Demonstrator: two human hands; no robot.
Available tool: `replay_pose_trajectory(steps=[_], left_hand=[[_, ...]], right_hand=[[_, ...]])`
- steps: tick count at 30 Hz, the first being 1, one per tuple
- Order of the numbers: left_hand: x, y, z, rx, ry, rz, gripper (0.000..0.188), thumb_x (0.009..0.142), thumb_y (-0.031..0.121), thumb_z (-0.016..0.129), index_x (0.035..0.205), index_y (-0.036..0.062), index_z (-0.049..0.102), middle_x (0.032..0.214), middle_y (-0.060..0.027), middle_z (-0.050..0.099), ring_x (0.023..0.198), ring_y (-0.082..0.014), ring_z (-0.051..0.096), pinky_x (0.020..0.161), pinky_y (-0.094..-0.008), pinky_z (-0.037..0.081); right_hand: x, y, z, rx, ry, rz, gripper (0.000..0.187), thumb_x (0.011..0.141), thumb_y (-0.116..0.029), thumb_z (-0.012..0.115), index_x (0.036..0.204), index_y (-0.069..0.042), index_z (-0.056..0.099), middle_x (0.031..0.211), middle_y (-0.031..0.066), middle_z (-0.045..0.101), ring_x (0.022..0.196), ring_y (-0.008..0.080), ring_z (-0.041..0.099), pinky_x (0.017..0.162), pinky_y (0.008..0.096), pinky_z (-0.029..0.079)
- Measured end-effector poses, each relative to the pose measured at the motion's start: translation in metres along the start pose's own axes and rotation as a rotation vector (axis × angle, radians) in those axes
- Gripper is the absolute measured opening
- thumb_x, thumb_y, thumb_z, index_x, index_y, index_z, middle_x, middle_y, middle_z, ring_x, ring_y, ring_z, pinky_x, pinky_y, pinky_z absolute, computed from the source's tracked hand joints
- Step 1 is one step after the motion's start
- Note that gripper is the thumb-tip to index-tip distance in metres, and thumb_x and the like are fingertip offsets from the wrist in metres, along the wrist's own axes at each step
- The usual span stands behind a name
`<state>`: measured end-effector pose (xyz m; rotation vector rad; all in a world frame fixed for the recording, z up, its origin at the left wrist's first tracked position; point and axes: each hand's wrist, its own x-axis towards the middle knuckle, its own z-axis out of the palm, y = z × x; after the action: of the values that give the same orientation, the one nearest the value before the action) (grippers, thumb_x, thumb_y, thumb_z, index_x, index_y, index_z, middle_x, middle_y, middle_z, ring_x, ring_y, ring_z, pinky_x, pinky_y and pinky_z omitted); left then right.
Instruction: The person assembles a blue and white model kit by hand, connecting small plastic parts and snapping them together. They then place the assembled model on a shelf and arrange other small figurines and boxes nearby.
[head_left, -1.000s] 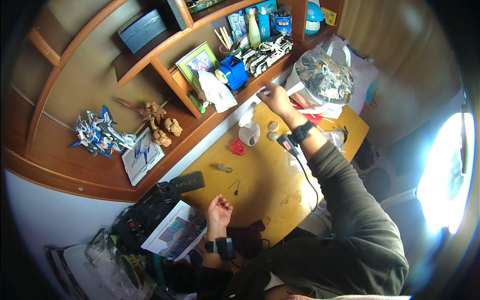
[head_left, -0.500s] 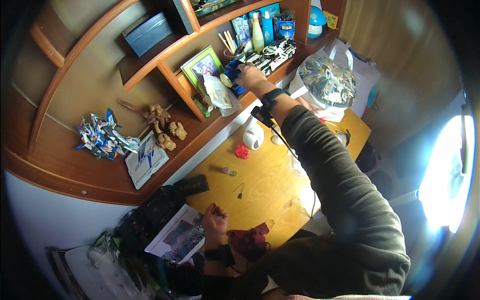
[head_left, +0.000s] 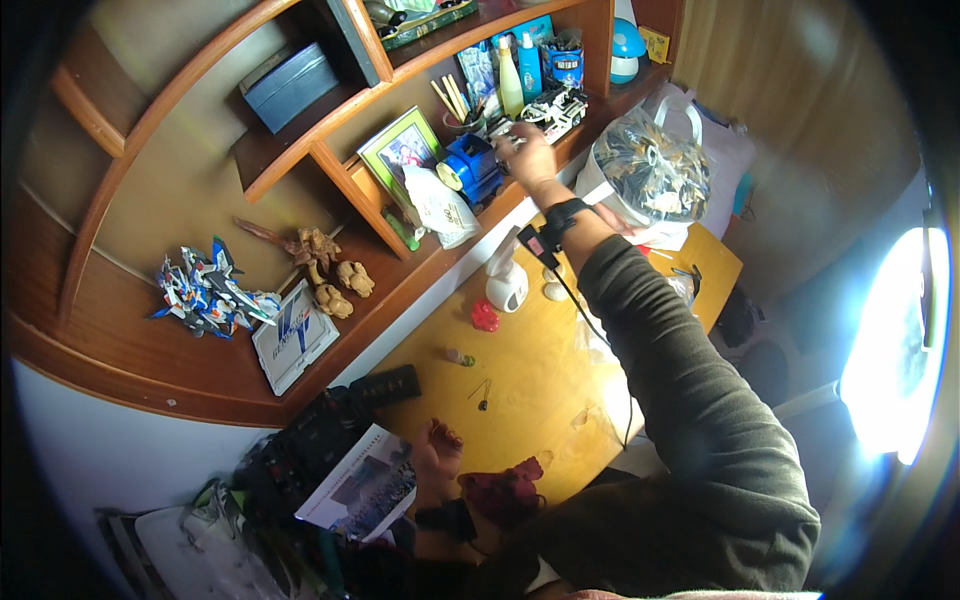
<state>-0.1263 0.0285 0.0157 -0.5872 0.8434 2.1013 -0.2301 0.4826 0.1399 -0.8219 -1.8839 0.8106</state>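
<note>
My right hand (head_left: 527,155) reaches up to the shelf, at the near-left end of a black-and-white model car (head_left: 555,112). Its fingertips are partly hidden and blurred, so whether they grip the car cannot be told. Just left of this hand sits a blue object with a pale yellow round end (head_left: 472,165). Beside that lies a white plastic packet (head_left: 438,207), in front of a green-framed photo (head_left: 400,148). Low over the desk's near-left edge, my left hand (head_left: 437,447) is loosely closed, palm up, with nothing visible in it. A printed picture sheet (head_left: 362,485) lies beside it.
On the shelf stand bottles (head_left: 510,80), a blue tin (head_left: 563,65), a robot figure (head_left: 212,290) and wood carvings (head_left: 330,270). The desk (head_left: 540,400) holds a white device (head_left: 507,285), a red item (head_left: 485,316) and a dark red cloth (head_left: 503,488). A full bag (head_left: 655,165) stands at right.
My right hand has left the blue object and moved right to the model car's near end. The blue object now shows uncovered on the shelf. My left hand stays near the desk edge.
</note>
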Motion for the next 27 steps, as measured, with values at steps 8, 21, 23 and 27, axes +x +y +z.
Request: replay_pose_trajectory(steps=[8,21,23,27], left_hand=[[0.013,0.002,-0.004,-0.144,-0.042,-0.116,0.015,0.087,0.020,0.051,0.081,0.0091,0.059,0.067,-0.0045,0.056,0.063,-0.0195,0.052,0.062,-0.0329,0.040],[0.015,-0.001,-0.008,-0.107,0.014,-0.031,0.010,0.087,0.018,0.052,0.083,0.0091,0.055,0.069,-0.0040,0.051,0.064,-0.0194,0.049,0.063,-0.0334,0.039],[0.019,-0.002,-0.010,-0.135,-0.004,-0.037,0.010,0.086,0.019,0.053,0.084,0.0093,0.055,0.069,-0.0038,0.051,0.064,-0.0192,0.049,0.063,-0.0335,0.039],[0.020,-0.005,-0.015,-0.162,-0.018,-0.053,0.009,0.086,0.019,0.054,0.084,0.0104,0.055,0.068,-0.0030,0.052,0.062,-0.0187,0.049,0.062,-0.0339,0.039]], right_hand=[[0.060,0.098,-0.005,0.301,-0.104,0.651,0.025,0.072,-0.027,0.070,0.080,-0.005,0.061,0.069,0.0036,0.058,0.057,0.0155,0.055,0.051,0.0296,0.046],[0.073,0.096,-0.006,0.568,-0.129,0.786,0.008,0.075,-0.012,0.061,0.073,-0.005,0.059,0.066,0.0046,0.060,0.055,0.0192,0.059,0.051,0.0307,0.049],[0.078,0.095,-0.006,0.515,-0.181,0.774,0.011,0.074,-0.012,0.063,0.068,-0.005,0.057,0.063,0.0054,0.059,0.053,0.0185,0.058,0.049,0.0312,0.048],[0.085,0.097,-0.001,0.587,-0.238,0.722,0.017,0.076,-0.016,0.065,0.065,-0.007,0.055,0.060,0.0036,0.054,0.047,0.0169,0.051,0.045,0.0294,0.041]])
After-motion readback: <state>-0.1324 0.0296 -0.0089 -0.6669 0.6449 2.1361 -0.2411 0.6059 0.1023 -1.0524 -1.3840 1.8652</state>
